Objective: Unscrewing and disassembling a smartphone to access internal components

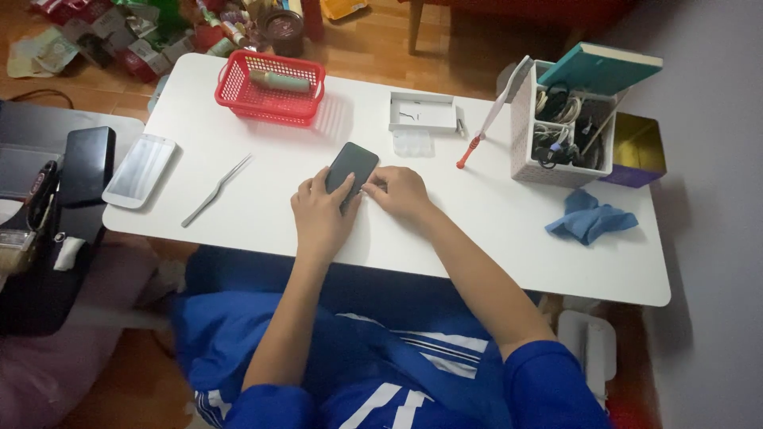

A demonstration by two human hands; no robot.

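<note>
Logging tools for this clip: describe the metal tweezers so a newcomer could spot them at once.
Start at the white table and find the red basket near its far left corner. Nearer the person, left of the left hand, lie the tweezers: thin, silvery, slightly curved, unlike the broad white phone beside them.
</note>
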